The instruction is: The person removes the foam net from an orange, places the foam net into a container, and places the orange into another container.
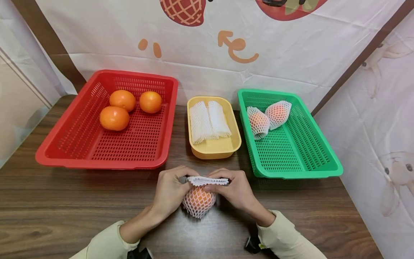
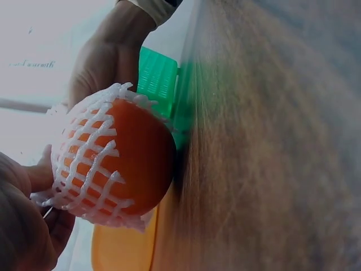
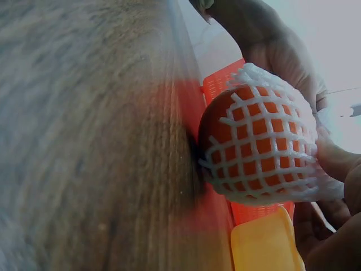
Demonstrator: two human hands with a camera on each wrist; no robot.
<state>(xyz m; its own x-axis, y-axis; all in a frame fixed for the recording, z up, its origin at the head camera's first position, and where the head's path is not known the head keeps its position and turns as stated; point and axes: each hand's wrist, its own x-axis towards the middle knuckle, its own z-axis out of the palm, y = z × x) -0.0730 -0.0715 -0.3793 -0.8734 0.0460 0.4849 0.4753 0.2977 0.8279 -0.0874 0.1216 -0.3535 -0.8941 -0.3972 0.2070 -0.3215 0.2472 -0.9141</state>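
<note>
Both hands held a netted orange fruit at the front of the worktop

At the far left a red basket (image 1: 64,144) sat on the wooden worktop (image 1: 64,201) with three bare orange fruits (image 1: 114,118) grouped in its rear half. Just right of it stood a yellow tray (image 1: 215,150) holding two folded white foam nets (image 1: 208,122). In front of that tray, near the front edge, the left hand (image 1: 169,190) curled its fingers round the left side of an orange fruit (image 1: 198,199) that rested on the worktop, pinching the loose top of the foam net (image 1: 207,180) stretched over it. The right hand (image 1: 234,189) gripped the same net from the other side, thumb and fingers closed on its gathered white edge above the fruit. The wrist views showed the mesh covering most of the fruit, with one end of it bare. At the far right a green basket (image 1: 291,158) held two netted fruits (image 1: 268,117) lying touching each other in its rear left corner
</note>
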